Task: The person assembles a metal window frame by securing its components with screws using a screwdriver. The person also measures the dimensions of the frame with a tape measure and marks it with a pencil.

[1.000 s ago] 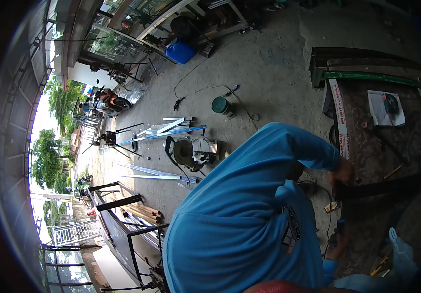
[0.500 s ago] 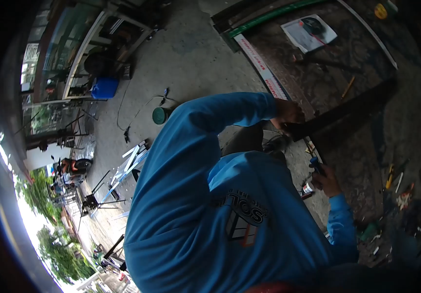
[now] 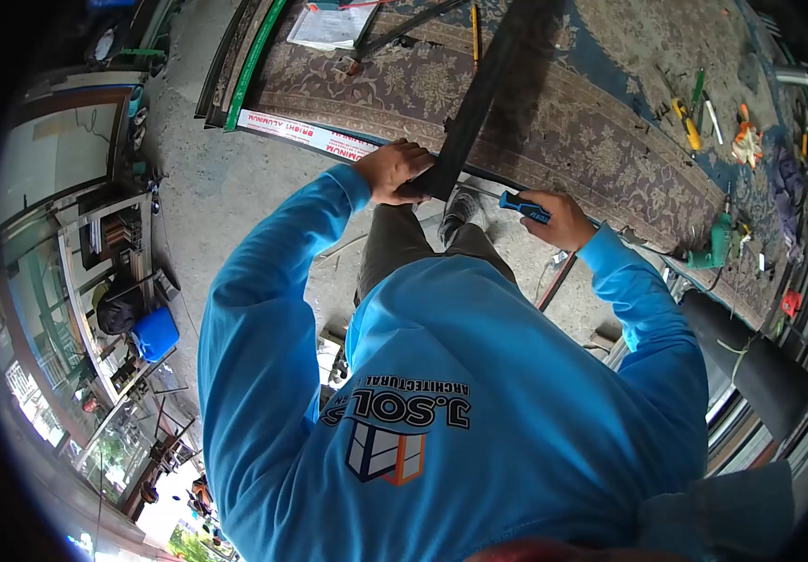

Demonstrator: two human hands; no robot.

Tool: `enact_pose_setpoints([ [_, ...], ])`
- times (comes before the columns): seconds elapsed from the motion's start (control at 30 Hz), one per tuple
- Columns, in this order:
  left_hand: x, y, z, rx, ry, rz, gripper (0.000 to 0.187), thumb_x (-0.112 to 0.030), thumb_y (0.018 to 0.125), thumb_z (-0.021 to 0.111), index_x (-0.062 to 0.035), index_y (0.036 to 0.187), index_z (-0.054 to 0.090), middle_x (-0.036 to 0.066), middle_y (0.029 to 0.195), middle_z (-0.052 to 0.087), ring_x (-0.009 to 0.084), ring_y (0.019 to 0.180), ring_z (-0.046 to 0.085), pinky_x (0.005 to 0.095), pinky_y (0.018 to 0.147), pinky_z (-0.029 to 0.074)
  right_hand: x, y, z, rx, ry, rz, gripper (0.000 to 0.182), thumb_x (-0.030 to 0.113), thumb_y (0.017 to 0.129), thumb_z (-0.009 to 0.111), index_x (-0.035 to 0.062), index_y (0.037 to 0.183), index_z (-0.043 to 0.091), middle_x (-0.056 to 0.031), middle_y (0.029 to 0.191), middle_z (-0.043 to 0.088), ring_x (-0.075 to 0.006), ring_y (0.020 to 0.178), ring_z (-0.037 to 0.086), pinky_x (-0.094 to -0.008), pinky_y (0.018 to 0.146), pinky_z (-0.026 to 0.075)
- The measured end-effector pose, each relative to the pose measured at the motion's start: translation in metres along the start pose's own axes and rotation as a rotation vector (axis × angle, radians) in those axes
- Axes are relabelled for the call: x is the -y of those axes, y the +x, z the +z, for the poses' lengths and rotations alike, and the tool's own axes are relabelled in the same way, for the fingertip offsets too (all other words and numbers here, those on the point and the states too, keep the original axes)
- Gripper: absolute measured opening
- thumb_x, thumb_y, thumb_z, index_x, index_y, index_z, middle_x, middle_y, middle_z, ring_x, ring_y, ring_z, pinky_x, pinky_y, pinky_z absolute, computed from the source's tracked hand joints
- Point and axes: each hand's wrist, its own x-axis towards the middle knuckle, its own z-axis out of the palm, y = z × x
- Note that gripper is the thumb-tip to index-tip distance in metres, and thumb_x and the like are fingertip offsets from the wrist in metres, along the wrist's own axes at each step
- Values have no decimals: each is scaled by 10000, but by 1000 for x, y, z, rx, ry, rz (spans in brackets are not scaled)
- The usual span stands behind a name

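My left hand (image 3: 393, 172) is closed around the near end of a dark metal bar (image 3: 479, 103), which runs away over the patterned carpet. In my right hand (image 3: 558, 221) is a screwdriver (image 3: 522, 206) with a blue and black handle. Its thin shaft points left toward the bar's near end; whether the tip touches the bar I cannot make out. Just beyond my left hand lies a strip with white and red printed film (image 3: 310, 134).
The carpet (image 3: 404, 89) bears a pencil (image 3: 475, 36), papers (image 3: 332, 26), a yellow-handled tool (image 3: 687, 125) and a green tool (image 3: 711, 245). A dark roll (image 3: 750, 365) and long metal profiles lie at right. A blue container (image 3: 155, 334) stands at left.
The view has swung round and levelled. My right hand has brought the screwdriver up with its shaft toward the bar's end. My left hand stays on the bar.
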Motion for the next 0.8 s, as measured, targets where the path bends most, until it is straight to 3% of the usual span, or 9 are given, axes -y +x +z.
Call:
enact_pose_setpoints([
  [0.03, 2, 2, -2, 0, 6, 4, 598, -389, 769, 740, 39, 1141, 550, 193, 1047, 589, 364, 982, 584, 432, 902, 466, 3, 1, -4, -6, -3, -2, 425, 180, 870, 623, 49, 1270, 562, -33, 859, 647, -84, 582, 539, -229, 439, 368],
  [0.13, 4, 5, -1, -23, -22, 18, 564, -359, 773, 730, 30, 1141, 552, 185, 1065, 592, 357, 994, 585, 435, 900, 467, 2, 5, -20, 441, 1854, 1157, 442, 140, 860, 657, 39, 1279, 558, -18, 799, 635, -61, 579, 498, -217, 480, 384],
  [0.23, 10, 7, -1, -7, -9, -8, 551, -344, 758, 732, 7, 1148, 561, 166, 1086, 597, 347, 1005, 588, 435, 900, 467, 4, 8, -14, 370, 1040, 943, 403, 138, 850, 667, 33, 1232, 591, -17, 805, 629, -64, 606, 503, -232, 497, 394],
  [0.27, 10, 6, -1, -29, -6, -18, 555, -340, 745, 739, -5, 1151, 564, 159, 1088, 598, 343, 1004, 589, 436, 901, 467, -3, 7, -10, 230, 330, 393, 356, 139, 831, 692, 23, 1162, 628, -23, 811, 636, -89, 643, 535, -266, 535, 422],
  [0.43, 7, 9, 3, -67, -64, -31, 581, -285, 673, 781, -19, 1144, 568, 140, 1099, 586, 336, 1038, 573, 439, 913, 458, -18, -2, 1, 150, 734, 627, 346, 150, 821, 699, 12, 1133, 641, -66, 871, 643, -130, 604, 550, -307, 553, 450],
  [0.57, 4, 10, 3, -31, -45, -97, 611, -271, 646, 793, -16, 1153, 567, 135, 1106, 579, 331, 1056, 563, 441, 927, 447, -26, 11, -9, 658, 1896, 1116, 353, 177, 830, 676, 28, 1149, 641, -62, 827, 635, -163, 556, 550, -336, 542, 476],
  [0.63, 0, 4, 5, -29, -34, -181, 641, -263, 623, 804, -11, 1162, 565, 136, 1103, 579, 329, 1057, 560, 447, 938, 438, -7, 14, -11, 180, 179, 239, 355, 165, 833, 670, 34, 1160, 627, -36, 732, 608, -109, 530, 508, -299, 486, 433],
  [0.67, -1, 3, 6, -28, -33, -183, 641, -263, 623, 804, -11, 1162, 565, 136, 1103, 579, 329, 1057, 560, 447, 938, 438, -6, 11, -8, 180, 181, 237, 355, 165, 833, 670, 34, 1160, 627, -36, 732, 608, -109, 530, 508, -299, 486, 433],
  [0.8, 4, 7, 10, -27, -20, -178, 668, -259, 610, 815, -9, 1176, 564, 136, 1138, 580, 332, 1092, 554, 449, 960, 434, -2, 9, -6, 304, 1486, 1167, 300, 147, 876, 641, 33, 1152, 608, -49, 785, 584, -67, 541, 482, -224, 449, 333],
])
